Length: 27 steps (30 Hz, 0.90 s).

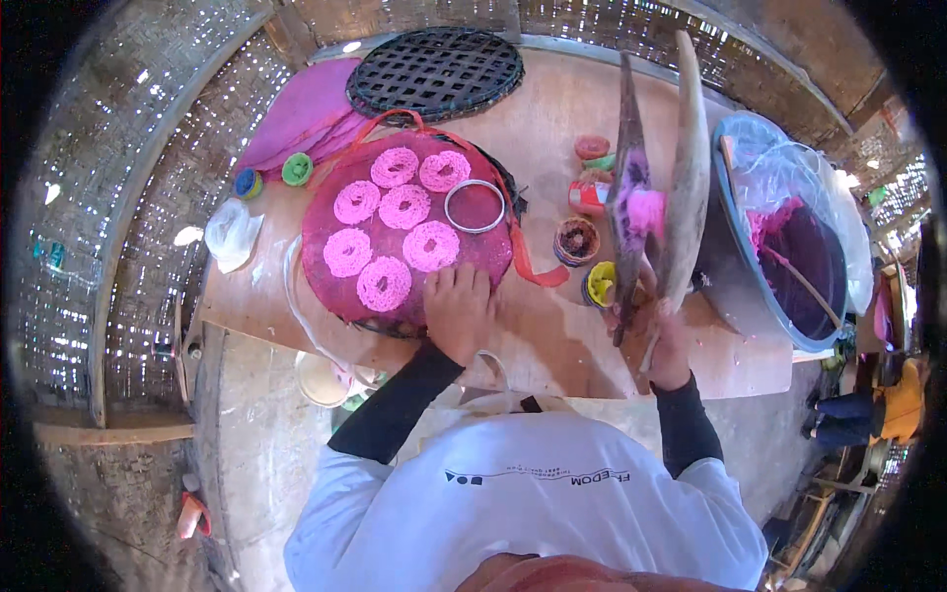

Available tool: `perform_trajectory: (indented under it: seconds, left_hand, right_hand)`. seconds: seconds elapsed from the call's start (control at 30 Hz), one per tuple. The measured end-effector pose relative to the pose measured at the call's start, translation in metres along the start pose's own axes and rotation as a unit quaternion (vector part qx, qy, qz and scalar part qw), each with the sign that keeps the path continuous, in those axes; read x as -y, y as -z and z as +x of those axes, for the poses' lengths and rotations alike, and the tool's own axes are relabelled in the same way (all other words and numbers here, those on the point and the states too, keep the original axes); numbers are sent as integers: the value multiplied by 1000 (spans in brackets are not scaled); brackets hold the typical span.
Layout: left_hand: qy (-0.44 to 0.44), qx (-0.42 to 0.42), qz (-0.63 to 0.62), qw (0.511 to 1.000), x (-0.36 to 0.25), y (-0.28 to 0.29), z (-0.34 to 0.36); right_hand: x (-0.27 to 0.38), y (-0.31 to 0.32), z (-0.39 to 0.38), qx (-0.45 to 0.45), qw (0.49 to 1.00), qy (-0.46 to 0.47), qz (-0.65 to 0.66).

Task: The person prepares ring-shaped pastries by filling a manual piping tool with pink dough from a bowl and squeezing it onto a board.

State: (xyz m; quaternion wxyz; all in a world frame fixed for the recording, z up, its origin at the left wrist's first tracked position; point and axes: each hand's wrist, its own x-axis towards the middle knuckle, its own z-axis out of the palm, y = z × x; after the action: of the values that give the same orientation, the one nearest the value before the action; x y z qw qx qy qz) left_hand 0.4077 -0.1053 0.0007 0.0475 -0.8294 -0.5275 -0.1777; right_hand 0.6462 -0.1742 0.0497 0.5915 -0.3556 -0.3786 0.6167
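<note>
My left hand [461, 313] lies on the near right edge of a round tray [330, 212] covered in deep pink cloth, its fingers stretched out flat. Several bright pink noodle-like rings [383, 283] rest on that cloth, close to my fingertips. A thin metal ring [450, 219] sits at the tray's right side. With my right hand [669, 345] I grip the near end of a wooden press [686, 178] made of two long pieces. Between these pieces shows a pink lump [646, 212], and pink residue stains the darker piece.
A blue tub [732, 212] with plastic sheeting and pink dough stands right. Small cups, among them a yellow one [600, 284], line the table's middle. Behind the tray lie a dark woven lattice [434, 71] and pink cloths [296, 111]. A white plastic bag [233, 235] sits left.
</note>
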Motion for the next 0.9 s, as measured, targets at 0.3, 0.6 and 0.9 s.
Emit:
perform_trajectory:
  seconds: [0.3, 0.6, 0.9]
  left_hand:
    - [-64, 56, 74, 994, 11, 4, -30]
    - [-135, 117, 96, 979, 85, 56, -87]
    - [45, -14, -25, 999, 17, 55, -47]
  right_hand:
    - [0, 13, 3, 48, 996, -53, -53]
    - [7, 26, 17, 100, 986, -98, -85]
    - [14, -11, 35, 120, 968, -81, -204]
